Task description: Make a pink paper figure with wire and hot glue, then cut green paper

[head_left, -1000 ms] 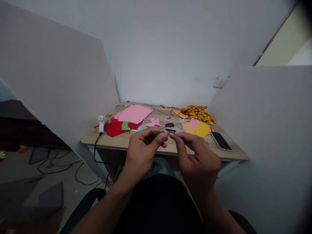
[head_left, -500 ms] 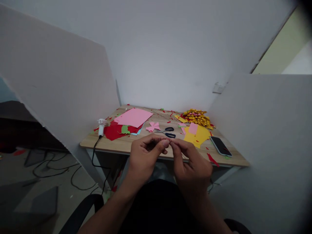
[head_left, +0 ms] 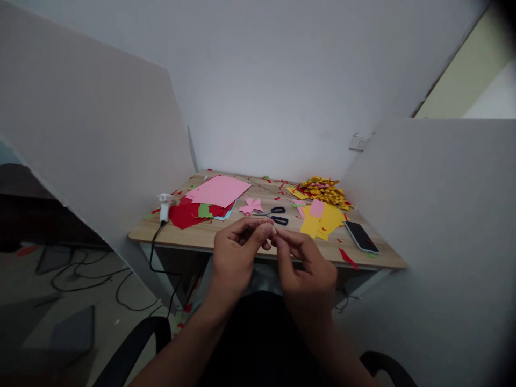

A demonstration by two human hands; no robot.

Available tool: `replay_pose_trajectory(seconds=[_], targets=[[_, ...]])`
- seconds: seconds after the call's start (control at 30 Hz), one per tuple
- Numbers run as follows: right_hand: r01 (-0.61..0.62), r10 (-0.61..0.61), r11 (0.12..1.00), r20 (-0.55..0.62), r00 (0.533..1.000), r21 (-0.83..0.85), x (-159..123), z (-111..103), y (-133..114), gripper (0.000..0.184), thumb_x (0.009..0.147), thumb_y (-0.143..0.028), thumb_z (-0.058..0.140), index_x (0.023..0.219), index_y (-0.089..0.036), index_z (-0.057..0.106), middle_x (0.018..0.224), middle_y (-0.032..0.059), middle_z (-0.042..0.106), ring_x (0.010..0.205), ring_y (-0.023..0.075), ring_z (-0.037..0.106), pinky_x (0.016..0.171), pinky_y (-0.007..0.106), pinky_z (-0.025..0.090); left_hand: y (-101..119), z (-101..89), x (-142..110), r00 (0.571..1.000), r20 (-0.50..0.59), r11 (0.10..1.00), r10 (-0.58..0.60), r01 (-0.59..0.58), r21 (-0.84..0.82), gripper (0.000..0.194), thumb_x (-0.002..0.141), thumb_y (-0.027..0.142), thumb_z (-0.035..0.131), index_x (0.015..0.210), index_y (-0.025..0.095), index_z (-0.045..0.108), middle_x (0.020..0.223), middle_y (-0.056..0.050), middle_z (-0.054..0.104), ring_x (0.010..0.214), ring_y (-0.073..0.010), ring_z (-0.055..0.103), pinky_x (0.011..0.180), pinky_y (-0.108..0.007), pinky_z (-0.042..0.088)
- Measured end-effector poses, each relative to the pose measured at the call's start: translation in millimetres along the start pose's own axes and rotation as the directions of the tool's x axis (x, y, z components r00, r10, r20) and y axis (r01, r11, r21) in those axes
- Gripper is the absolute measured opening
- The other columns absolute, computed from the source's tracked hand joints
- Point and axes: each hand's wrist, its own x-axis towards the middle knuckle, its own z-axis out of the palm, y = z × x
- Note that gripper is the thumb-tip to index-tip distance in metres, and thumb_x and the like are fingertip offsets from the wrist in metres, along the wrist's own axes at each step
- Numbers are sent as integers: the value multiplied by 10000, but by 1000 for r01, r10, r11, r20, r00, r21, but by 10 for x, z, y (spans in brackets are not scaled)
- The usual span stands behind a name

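Observation:
My left hand (head_left: 237,252) and my right hand (head_left: 306,266) meet fingertip to fingertip just in front of the table's near edge. Both are pinched closed around something very small and pale between the thumbs and forefingers; its kind is too small to tell. Just beyond the fingers lies a pair of scissors (head_left: 279,220) with dark handles, its blades pointing left. A pink paper flower cut-out (head_left: 251,206) rests by the blades.
On the wooden table (head_left: 193,235) are pink sheets (head_left: 221,191) over red paper (head_left: 183,215), a white glue gun (head_left: 164,208) with a black cord, yellow paper (head_left: 328,219), a heap of yellow folded pieces (head_left: 322,191) and a phone (head_left: 362,237). White partitions stand on both sides.
Both hands have shifted slightly left and up, still pinched together. The right fingers have turned a little against the left ones. The whole view has moved slightly.

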Motion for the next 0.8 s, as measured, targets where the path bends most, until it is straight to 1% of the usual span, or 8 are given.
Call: replay_pose_trajectory(seconds=[0.07,0.13,0.3,0.4,0.53,0.67,0.8], targets=[[-17,17,1000,3,1000,16,14,-30,7,179,904,-100,613,1017,-204,705,955,22,797,832,133,763,776,227,585,-26,-17,3,1000,18,1000,-7,8,-22,116,787,303,793,820,192,784,689,2,712,568,-71,592,590,-174,512],[-3,3,1000,3,1000,-1,21,-44,8,175,903,-104,616,1001,-208,717,932,14,802,814,134,765,756,235,588,-37,-17,3,999,25,999,-28,29,-44,114,785,305,798,820,197,787,671,6,705,570,-69,589,587,-168,508],[102,-107,990,-43,993,-99,6,-32,30,149,898,-116,638,977,-189,743,867,38,807,747,163,765,689,268,585,-66,52,-1,998,15,996,-55,56,-76,102,772,291,812,804,197,790,671,13,696,583,-53,572,544,-133,468],[130,-137,982,-40,990,-136,1,-38,66,146,905,-135,643,991,-187,749,857,48,808,725,177,762,662,282,581,-88,85,-4,998,8,994,-63,63,-92,90,768,276,813,802,195,791,664,18,691,581,-51,562,541,-132,462],[97,-100,991,-31,994,-91,2,-32,120,159,905,-121,633,1008,-185,738,892,52,803,768,172,757,715,285,586,-98,75,-1,993,29,990,-112,114,-78,106,741,266,829,804,187,796,682,12,699,607,-61,573,576,-147,477],[47,-48,999,-69,996,-23,-1,18,165,130,899,-112,636,963,-185,722,835,28,786,718,148,737,707,262,583,-118,53,33,989,45,988,-144,146,-54,114,708,248,850,763,171,788,686,13,687,625,-58,565,623,-152,476],[27,-27,1000,-83,996,-10,-13,38,186,113,888,-126,657,955,-199,713,834,18,773,718,144,712,706,264,568,-150,78,42,984,-1,973,-176,174,-154,187,680,293,869,792,170,786,653,20,655,576,-56,525,573,-160,440]])
